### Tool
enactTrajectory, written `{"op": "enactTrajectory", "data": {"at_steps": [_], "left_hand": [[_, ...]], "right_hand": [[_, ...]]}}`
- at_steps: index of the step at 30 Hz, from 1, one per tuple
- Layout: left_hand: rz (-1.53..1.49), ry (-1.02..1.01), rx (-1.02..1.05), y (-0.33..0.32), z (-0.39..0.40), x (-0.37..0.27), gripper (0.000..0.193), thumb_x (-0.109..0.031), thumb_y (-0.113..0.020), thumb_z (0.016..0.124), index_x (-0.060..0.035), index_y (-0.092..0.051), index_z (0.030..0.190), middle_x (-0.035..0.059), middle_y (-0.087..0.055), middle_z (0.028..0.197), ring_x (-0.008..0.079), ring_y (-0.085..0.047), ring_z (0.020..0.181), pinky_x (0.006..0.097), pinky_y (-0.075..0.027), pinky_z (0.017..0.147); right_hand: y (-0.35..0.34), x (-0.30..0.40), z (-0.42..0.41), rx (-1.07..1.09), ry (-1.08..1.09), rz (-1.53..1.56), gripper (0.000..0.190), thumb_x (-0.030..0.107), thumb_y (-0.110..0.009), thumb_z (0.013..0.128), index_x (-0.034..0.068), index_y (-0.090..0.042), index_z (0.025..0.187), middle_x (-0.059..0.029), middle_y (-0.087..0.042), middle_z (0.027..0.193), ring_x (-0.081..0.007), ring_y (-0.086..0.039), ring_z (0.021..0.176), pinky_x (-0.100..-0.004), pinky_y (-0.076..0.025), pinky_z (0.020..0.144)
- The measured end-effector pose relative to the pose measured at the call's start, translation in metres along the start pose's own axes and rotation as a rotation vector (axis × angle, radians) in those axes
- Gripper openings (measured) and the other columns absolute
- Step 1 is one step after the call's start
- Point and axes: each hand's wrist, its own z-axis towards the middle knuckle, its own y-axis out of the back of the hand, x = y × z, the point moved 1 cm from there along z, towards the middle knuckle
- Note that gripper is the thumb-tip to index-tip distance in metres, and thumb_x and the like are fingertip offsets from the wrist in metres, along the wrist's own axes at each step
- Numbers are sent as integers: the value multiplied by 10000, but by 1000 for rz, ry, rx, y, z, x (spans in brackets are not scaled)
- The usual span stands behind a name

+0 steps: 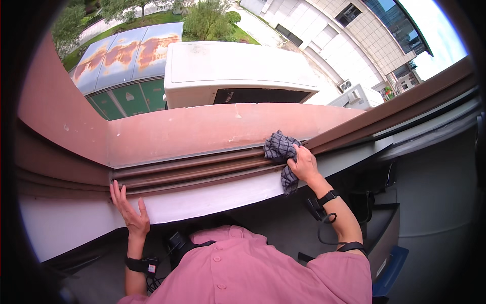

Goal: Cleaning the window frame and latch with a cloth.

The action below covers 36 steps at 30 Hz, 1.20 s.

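A dark grey checked cloth (281, 146) is bunched in my right hand (305, 164), pressed on the brown window track (197, 169) beside the edge of the sliding sash frame (379, 110). Part of the cloth hangs down over the white inner sill (228, 199). My left hand (131, 212) holds nothing. Its fingers are spread, with the tips at the left end of the track by the corner of the frame. Several grooves run along the track between my two hands.
Outside lie a pink ledge (228, 121), a white air-conditioner outdoor unit (243, 64) and a rust-stained metal roof (133, 55) above green cabinets (131, 100). Indoors, a dark box-like piece of furniture (385, 235) and a blue object (393, 268) stand at my right.
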Motion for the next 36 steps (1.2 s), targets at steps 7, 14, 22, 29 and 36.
{"op": "enactTrajectory", "data": {"at_steps": [7, 14, 22, 29, 36], "left_hand": [[49, 14, 4, 0, 0, -1, 525, -85, -531, 830, 26, -339, 1305, 247, -273, 1436, 434, -226, 1342, 504, -180, 1093], [58, 46, 15, 1, 4, -16, 531, -48, -550, 802, 41, -353, 1287, 236, -286, 1430, 418, -230, 1343, 485, -199, 1096], [77, 62, 38, -1, 2, -12, 523, -29, -553, 782, 42, -364, 1265, 243, -290, 1424, 417, -237, 1341, 491, -200, 1095], [89, 74, 66, -4, 2, -15, 485, -14, -514, 786, 34, -372, 1247, 236, -315, 1410, 419, -248, 1336, 496, -196, 1096], [105, 99, 85, 0, -2, -9, 470, -9, -507, 750, 53, -397, 1203, 264, -377, 1355, 449, -310, 1294, 536, -198, 1083]], "right_hand": [[4, 19, 14, 75, -214, 8, 453, 261, -585, 731, -19, -537, 1083, -251, -613, 902, -399, -572, 948, -433, -450, 875], [-6, 24, 14, 56, -166, 89, 408, 235, -556, 732, -52, -528, 1021, -262, -588, 706, -434, -563, 748, -491, -425, 778], [29, 34, 33, -238, 72, -32, 470, 101, -639, 646, 23, -540, 1098, -144, -590, 962, -313, -532, 934, -400, -372, 904], [-2, -2, 27, 15, 2, 110, 468, 241, -593, 687, 5, -554, 1089, -169, -572, 966, -345, -537, 931, -428, -404, 875], [-7, 12, 25, -113, 31, 135, 455, 242, -610, 640, 4, -585, 1027, -152, -579, 959, -325, -527, 961, -419, -364, 920]]}}
